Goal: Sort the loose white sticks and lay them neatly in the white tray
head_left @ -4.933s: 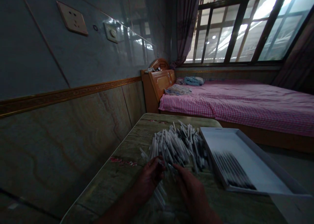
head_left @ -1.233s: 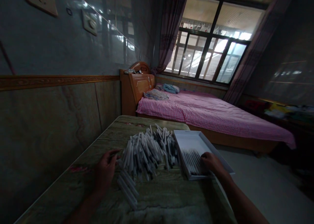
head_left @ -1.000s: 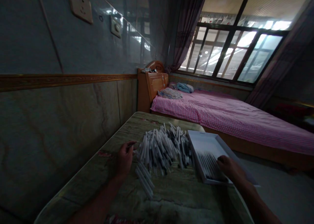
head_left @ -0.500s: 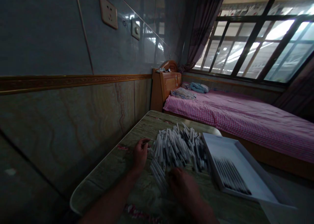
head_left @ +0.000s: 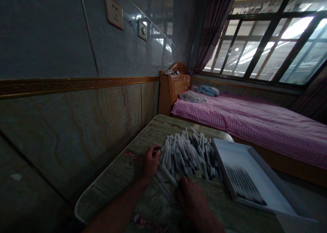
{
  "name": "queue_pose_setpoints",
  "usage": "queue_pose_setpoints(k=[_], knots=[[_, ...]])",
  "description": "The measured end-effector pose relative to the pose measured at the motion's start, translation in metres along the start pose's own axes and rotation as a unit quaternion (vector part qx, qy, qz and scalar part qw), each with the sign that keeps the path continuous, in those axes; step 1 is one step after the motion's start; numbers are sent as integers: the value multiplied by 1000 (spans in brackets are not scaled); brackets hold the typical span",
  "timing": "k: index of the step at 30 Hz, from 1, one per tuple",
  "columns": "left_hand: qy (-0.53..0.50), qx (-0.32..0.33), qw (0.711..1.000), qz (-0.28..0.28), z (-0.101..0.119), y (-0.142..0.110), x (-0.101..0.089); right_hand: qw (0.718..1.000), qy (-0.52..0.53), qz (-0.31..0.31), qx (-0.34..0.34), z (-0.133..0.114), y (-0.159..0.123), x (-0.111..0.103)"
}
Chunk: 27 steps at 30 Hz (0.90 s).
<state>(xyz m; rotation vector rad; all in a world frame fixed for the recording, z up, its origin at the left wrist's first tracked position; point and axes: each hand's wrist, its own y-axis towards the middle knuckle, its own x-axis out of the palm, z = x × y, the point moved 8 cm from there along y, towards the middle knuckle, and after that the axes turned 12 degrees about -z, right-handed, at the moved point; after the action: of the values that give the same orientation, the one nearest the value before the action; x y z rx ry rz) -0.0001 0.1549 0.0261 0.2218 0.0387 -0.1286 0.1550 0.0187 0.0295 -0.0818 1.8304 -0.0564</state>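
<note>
left hand (head_left: 150,163) by the pen pile (head_left: 181,153), my right hand (head_left: 192,196) nearer me, can't tell either grip, tabletop (head_left: 218,192) gap before box rim (head_left: 244,202)

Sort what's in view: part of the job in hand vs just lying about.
Likely in the job:
- pile of pen-like sticks
- loose sticks between left hand and right hand
- white tray with row of sticks
- table beneath

Apparently just lying about, away from the hands:
- blue bundle and crumpled cloth on bed
- small items on headboard, unidentifiable
</note>
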Motion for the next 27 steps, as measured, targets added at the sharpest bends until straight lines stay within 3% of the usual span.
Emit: queue_pose_setpoints(k=[4,7,10,12,14,18,20,23,27], knots=[[34,28,999,-27,15,-10,4,974,207,87,-18,20,-8,-4],[3,22,991,-132,23,-21,22,941,305,145,-27,26,-11,-6],[-25,2,966,-259,25,-36,49,934,324,141,-47,19,-9,-4],[-35,-23,958,-282,22,-42,59,936,328,108,-60,11,-9,0],[-57,-53,969,-233,17,-41,56,942,326,64,-55,4,-11,5],[-112,-80,989,-55,11,-30,26,972,235,-19,-21,-11,-20,9],[-128,-77,989,-3,10,-26,14,982,179,-43,-29,-21,-22,9],[-148,-76,986,18,9,-25,7,990,130,-40,-34,-30,-16,11],[-189,-90,977,-39,8,-33,21,996,90,-11,-13,-27,-2,14]])
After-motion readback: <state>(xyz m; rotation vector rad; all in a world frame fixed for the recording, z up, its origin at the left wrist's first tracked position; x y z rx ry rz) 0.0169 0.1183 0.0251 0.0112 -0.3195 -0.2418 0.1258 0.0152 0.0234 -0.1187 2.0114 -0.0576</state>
